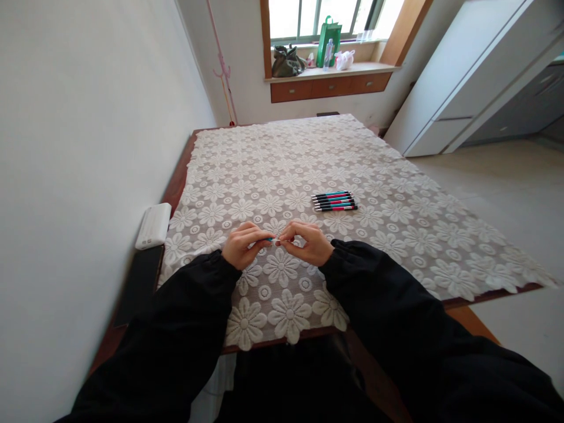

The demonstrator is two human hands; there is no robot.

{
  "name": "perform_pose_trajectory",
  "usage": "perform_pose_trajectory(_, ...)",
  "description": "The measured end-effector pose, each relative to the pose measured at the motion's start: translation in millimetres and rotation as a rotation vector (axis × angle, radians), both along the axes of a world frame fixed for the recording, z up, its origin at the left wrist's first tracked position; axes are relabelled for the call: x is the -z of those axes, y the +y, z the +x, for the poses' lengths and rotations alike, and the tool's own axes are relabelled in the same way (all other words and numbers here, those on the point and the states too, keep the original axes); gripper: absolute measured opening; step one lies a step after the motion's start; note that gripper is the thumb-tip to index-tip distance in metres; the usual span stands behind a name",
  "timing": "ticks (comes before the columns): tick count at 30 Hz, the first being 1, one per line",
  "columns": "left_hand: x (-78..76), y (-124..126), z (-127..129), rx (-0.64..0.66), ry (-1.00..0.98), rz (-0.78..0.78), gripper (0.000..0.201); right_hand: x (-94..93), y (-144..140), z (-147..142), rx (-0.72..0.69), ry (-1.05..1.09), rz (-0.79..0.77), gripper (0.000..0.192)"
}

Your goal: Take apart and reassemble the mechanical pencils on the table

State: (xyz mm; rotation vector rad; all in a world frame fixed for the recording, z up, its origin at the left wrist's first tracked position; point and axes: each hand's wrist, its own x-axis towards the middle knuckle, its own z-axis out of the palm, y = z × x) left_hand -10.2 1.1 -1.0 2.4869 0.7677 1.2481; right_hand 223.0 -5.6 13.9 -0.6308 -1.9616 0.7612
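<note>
Over the near part of the lace tablecloth (282,267), my left hand (242,245) is closed on a blue pen part (269,239), most of it hidden by the fingers. A thin whitish piece (276,239) sticks out of it towards my right hand (309,243). The thumb and fingertips of that hand pinch the other end of this piece. Whether the two pieces are joined I cannot tell. Ahead and to the right, several pens (335,201) with black, blue and red barrels lie side by side in a neat row.
A white box-like device (153,226) and a dark flat object (140,285) sit at the table's left edge by the wall. Beyond the far end, a windowsill holds a dark bag (287,61), a green bag (328,44) and a bottle (328,54). A white cabinet (462,76) stands at right.
</note>
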Motion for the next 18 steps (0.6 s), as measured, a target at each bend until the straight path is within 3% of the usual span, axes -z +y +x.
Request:
perform_pose_trajectory(11,-0.1,-0.7,0.2,0.03,0.029,-0.04,0.02,0.9,-1.4,-1.6,0.011,0.096,0.142,0.013)
perform_pose_trajectory(18,1.6,-0.7,0.4,-0.048,-0.031,-0.001,0.014,3.2,-0.5,-1.6,0.071,0.009,0.05,0.012)
